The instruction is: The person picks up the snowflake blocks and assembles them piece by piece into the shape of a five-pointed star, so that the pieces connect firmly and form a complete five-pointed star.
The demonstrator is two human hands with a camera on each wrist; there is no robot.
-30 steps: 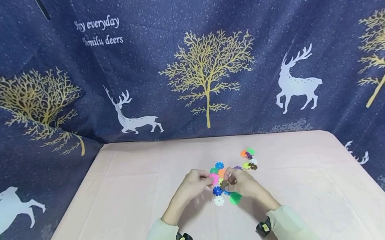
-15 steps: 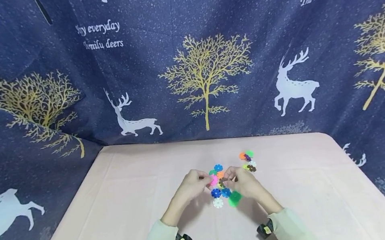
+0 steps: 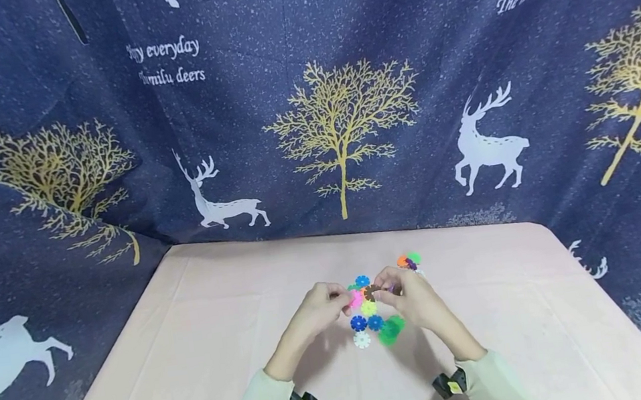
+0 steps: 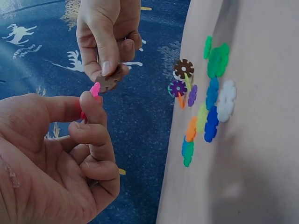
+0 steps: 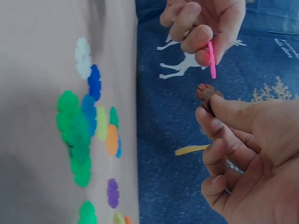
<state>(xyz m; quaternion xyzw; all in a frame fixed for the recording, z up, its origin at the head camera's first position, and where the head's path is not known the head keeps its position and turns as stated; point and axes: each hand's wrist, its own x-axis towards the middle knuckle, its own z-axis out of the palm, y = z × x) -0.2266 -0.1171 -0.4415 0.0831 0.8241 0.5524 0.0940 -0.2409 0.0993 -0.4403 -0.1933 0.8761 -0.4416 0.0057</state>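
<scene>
My left hand [image 3: 318, 310] pinches a pink notched plastic disc [image 5: 212, 60] between thumb and index finger. Facing it, my right hand [image 3: 412, 293] holds a brown notched disc [image 5: 204, 94] by its edge. A narrow gap separates the two discs in the right wrist view, while in the left wrist view their edges overlap. Both hands are raised over the table. Beneath them lie loose discs of the same sort: a yellow one [image 3: 368, 308], a dark blue one [image 3: 358, 323], a lighter blue one [image 3: 376, 322], a white one [image 3: 362, 340] and overlapping green ones [image 3: 389, 333].
Farther back on the right is a joined cluster of discs, with an orange one [image 3: 403, 260] and a purple one [image 4: 178, 88] showing. A pink cloth covers the table [image 3: 242, 345]. Behind it hangs a dark blue curtain [image 3: 303, 162] printed with deer and trees.
My right hand has risen slightly, carrying the brown disc away from the body to level with the pink one. The left hand stays nearly still. The head view has tilted a little.
</scene>
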